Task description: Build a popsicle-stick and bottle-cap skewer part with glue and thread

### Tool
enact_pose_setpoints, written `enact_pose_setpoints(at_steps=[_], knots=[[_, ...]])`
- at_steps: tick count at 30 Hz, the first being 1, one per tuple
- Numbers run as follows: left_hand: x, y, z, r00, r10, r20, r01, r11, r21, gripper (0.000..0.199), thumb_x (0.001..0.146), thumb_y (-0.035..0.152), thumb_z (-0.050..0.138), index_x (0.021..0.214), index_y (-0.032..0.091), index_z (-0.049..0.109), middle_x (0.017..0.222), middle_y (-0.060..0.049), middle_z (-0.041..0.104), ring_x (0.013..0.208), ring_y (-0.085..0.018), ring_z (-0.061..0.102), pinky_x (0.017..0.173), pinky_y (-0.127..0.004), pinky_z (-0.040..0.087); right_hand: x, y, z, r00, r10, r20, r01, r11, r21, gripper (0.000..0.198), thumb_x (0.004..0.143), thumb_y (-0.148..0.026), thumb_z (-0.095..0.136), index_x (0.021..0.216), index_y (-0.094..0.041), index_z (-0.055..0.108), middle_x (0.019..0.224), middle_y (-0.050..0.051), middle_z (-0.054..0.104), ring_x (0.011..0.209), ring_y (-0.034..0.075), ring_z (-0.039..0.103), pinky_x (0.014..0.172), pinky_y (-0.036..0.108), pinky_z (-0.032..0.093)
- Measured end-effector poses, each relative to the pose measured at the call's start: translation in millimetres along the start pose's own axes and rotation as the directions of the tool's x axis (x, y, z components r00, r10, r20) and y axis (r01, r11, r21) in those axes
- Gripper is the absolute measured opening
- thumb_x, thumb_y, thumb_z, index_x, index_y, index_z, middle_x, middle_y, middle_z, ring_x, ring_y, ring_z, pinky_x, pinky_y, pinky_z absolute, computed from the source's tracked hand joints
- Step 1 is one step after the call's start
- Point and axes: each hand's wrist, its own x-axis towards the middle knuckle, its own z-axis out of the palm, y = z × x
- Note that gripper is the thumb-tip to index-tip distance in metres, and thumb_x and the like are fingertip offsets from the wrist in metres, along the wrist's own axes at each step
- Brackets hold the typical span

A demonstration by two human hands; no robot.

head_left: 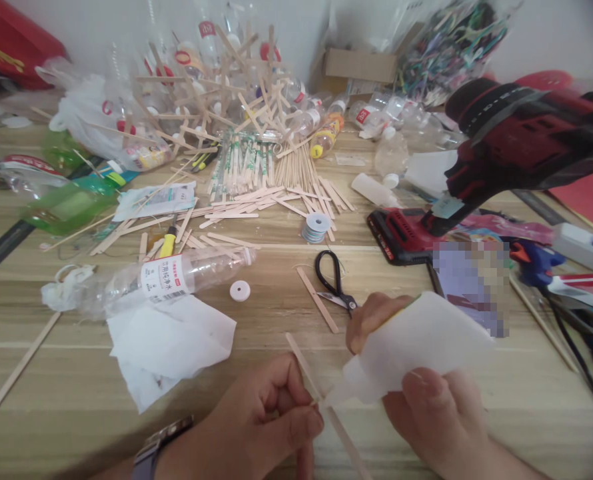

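- The left hand (271, 413) pinches a thin wooden stick (321, 400) between thumb and fingers (304, 423), clenched tight on it.
- The stick lies slanted, low on the table (76, 400), and runs from above the left hand down past the bottom edge.
- The right hand (426, 407) is wrapped around a soft white glue bottle (421, 343), with the thumb on its near side and a fingertip over its far side.
- The bottle is tipped to the left, and its tip touches the stick right beside the left thumb.
- A watch (159, 443) sits on the left wrist.
- Black scissors (332, 280) lie just behind the right hand, with another flat stick (317, 300) next to them.
- A white tissue (164, 347) lies left of the left hand.
- Behind the tissue, a clear bottle (176, 275) lies on its side, and a small white cap (240, 291) sits near its mouth.
- A yellow screwdriver (168, 241) lies behind that bottle.
- A spool of wire (316, 227) sits farther back, near the middle.
- A red drill (501, 153) stands on the right side of the table.
- A big pile of sticks (256, 180) and empty bottles fills the back of the table.
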Motion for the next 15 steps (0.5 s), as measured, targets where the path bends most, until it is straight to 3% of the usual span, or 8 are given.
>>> enact_pose_setpoints(at_steps=[7,15], knots=[[-0.8,3.3,0.9,1.0,0.004,0.01,-0.004,1.0,-0.024,0.043,0.08,0.051,0.07,0.074,0.019,0.042,0.067,0.005,0.057,0.048,-0.005,0.058,0.046,-0.014,0.039,-2.9,4.2,-1.5,1.0,0.014,0.011,-0.015,0.999,0.032,0.03,0.087,-0.054,0.058,0.088,-0.024,0.058,0.068,0.002,0.051,0.056,0.018,0.048,0.05,0.032,0.042],[-1.9,1.9,-0.3,0.999,0.002,0.036,0.001,0.997,-0.071,0.04,0.082,0.051,0.068,0.076,0.02,0.044,0.061,0.006,0.058,0.048,-0.006,0.054,0.05,-0.017,0.036,-4.4,4.1,-1.5,1.0,-0.002,0.006,0.001,0.999,0.05,0.028,0.086,-0.054,0.058,0.094,-0.027,0.059,0.07,0.002,0.053,0.053,0.017,0.048,0.046,0.031,0.04]])
